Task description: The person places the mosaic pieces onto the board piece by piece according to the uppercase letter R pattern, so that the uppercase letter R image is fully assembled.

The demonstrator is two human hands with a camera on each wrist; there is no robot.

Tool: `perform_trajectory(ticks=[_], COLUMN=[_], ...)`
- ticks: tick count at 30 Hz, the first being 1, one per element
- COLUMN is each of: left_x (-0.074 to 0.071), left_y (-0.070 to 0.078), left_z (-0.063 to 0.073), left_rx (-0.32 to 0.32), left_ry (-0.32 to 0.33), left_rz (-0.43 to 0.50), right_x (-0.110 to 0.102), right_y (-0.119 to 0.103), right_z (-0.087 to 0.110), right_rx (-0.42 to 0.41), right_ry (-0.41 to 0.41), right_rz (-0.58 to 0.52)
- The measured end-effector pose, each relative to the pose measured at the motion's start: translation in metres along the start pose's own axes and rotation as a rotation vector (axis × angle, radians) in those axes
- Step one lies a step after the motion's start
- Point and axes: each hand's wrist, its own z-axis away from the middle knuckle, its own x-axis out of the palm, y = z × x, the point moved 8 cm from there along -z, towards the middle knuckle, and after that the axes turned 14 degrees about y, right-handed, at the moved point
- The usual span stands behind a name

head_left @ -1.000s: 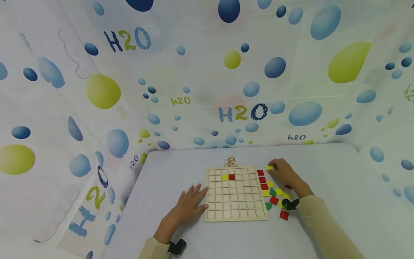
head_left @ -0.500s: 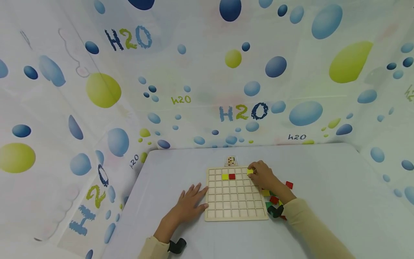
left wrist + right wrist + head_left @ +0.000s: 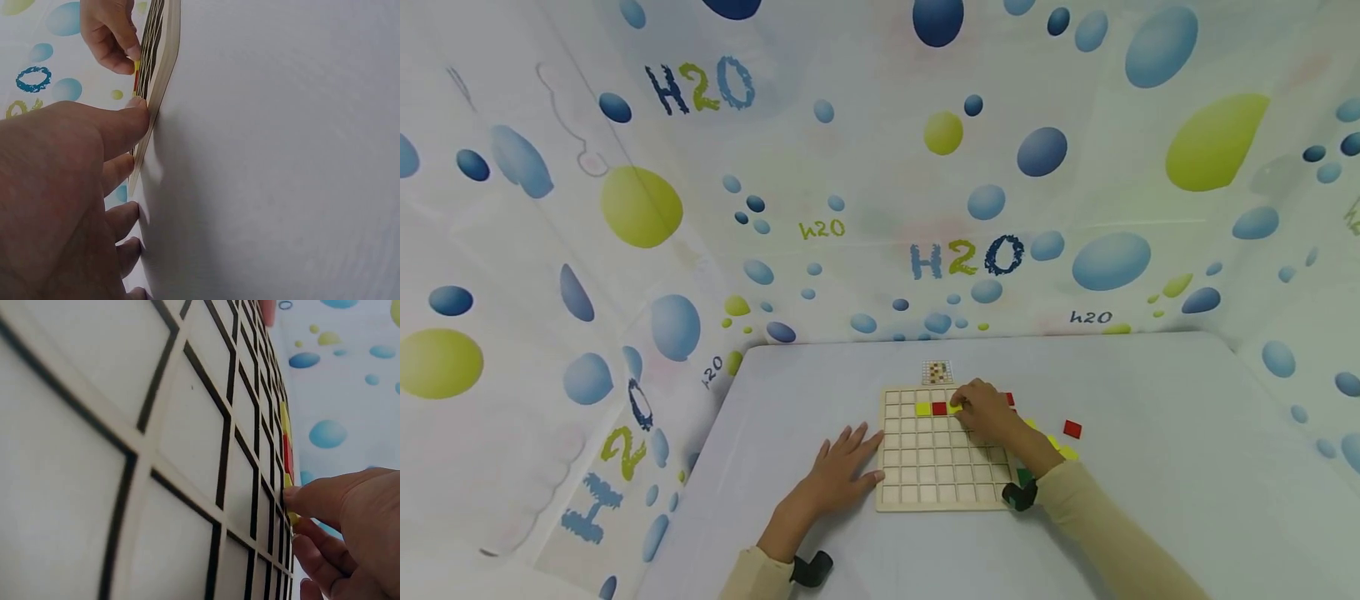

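Observation:
A wooden grid board (image 3: 936,497) lies on the white table. In its second row from the back, a yellow square tile (image 3: 922,409) and a red square tile (image 3: 939,408) sit side by side in neighbouring cells. My right hand (image 3: 992,415) reaches over the board and pinches another yellow tile (image 3: 954,409) between thumb and fingertips, right at the cell beside the red one. In the right wrist view, yellow (image 3: 288,480) shows at the thumb tip. My left hand (image 3: 838,477) rests with spread fingers at the board's left edge, thumb and a fingertip touching it.
Behind the board lies a small printed grid card (image 3: 937,372). Red, yellow and green pieces lie right of the board, partly hidden by my right arm; a red tile (image 3: 1072,429) lies farther out. A patterned sheet (image 3: 865,167) rises behind the table.
My right hand has carried the yellow tile from right of the board leftward, over the back right corner, to the cell next to the red tile. My left hand has stayed put.

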Motion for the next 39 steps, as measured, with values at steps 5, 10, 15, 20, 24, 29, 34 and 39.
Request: perform_trajectory(ticks=[5, 10, 15, 20, 24, 29, 34, 39], left_x=[-0.001, -0.002, -0.003, -0.001, -0.001, -0.003, -0.003, -0.001], left_y=[0.001, 0.002, 0.005, 0.004, 0.003, 0.004, 0.004, 0.002], left_z=[0.000, 0.001, 0.001, 0.000, -0.001, 0.000, 0.000, -0.001], left_rx=[-0.004, -0.011, 0.000, 0.016, 0.018, 0.025, 0.023, 0.017], left_ry=[-0.004, -0.010, -0.004, 0.015, 0.022, 0.020, 0.021, 0.018], left_rz=[-0.002, -0.009, 0.000, 0.001, 0.009, 0.014, 0.013, -0.001], right_x=[-0.006, -0.028, -0.053, -0.074, -0.082, -0.079, -0.069, -0.063], right_y=[-0.002, 0.006, 0.039, 0.063, 0.067, 0.051, 0.031, 0.025], right_z=[0.004, 0.010, 0.027, 0.052, 0.074, 0.097, 0.114, 0.124], right_rx=[-0.007, 0.035, 0.186, 0.296, 0.319, 0.280, 0.180, 0.126], right_ry=[0.018, 0.003, -0.044, -0.083, -0.112, -0.131, -0.145, -0.095], right_rz=[0.002, -0.001, 0.023, 0.028, 0.041, 0.048, 0.082, 0.106])
